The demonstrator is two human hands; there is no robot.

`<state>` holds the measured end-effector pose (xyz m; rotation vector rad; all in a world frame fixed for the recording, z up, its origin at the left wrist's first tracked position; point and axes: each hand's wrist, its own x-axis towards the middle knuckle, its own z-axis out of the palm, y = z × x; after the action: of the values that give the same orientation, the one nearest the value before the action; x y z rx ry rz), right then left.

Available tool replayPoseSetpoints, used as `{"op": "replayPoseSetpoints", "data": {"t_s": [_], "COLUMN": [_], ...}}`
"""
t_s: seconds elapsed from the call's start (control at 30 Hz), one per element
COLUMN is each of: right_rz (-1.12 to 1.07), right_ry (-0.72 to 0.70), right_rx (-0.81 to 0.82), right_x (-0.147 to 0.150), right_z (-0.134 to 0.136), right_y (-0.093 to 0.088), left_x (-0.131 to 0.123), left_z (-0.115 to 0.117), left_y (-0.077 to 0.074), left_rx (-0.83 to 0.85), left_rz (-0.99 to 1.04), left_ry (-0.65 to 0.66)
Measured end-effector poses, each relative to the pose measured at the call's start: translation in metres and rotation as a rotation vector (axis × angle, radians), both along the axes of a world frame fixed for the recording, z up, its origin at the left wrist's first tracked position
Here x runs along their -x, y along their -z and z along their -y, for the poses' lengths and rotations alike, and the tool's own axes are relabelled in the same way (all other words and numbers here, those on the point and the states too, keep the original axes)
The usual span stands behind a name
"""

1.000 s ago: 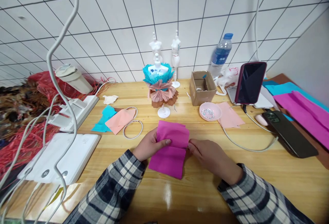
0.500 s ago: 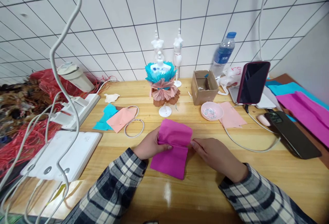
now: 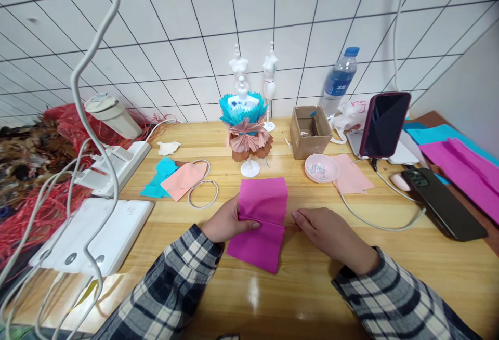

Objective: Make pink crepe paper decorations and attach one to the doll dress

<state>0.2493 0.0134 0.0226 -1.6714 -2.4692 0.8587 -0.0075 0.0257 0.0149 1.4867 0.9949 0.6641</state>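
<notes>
A magenta sheet of paper (image 3: pixel 259 219) lies on the wooden table (image 3: pixel 304 283) in front of me, creased across its middle with the far half lifted. My left hand (image 3: pixel 226 221) pinches the left end of the crease, thumb on top. My right hand (image 3: pixel 329 233) rests on the table just right of the sheet, fingers curled, fingertips close to the paper's right edge but apart from it. Behind the sheet stands a small white mannequin (image 3: pixel 245 121) wearing a skirt of teal, pink and brown paper.
A small cardboard box (image 3: pixel 310 131), a pink dish of beads (image 3: pixel 321 168), pink paper (image 3: pixel 351 173), a water bottle (image 3: pixel 339 80) and two phones (image 3: pixel 384 124) stand to the right. White power strips (image 3: pixel 93 236), cables, teal and pink scraps (image 3: pixel 173 180) and a ring (image 3: pixel 202 194) lie left.
The far half of the magenta sheet has risen and opened flatter. My right hand has let go of the paper's right edge and pulled slightly away. My left hand keeps its pinch.
</notes>
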Motion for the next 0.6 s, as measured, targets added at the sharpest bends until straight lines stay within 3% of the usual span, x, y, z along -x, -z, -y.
{"op": "replayPoseSetpoints", "data": {"t_s": [0.3, 0.6], "right_rz": [-0.116, -0.244], "right_ry": [-0.043, 0.142], "right_rx": [0.02, 0.027], "right_x": [0.011, 0.024], "right_z": [0.003, 0.008], "right_y": [0.001, 0.007], "left_x": [-0.003, -0.008], "left_z": [0.002, 0.005], "left_y": [-0.001, -0.003], "left_rx": [0.02, 0.089], "left_rz": [0.0, 0.035], "left_ry": [-0.013, -0.01]}}
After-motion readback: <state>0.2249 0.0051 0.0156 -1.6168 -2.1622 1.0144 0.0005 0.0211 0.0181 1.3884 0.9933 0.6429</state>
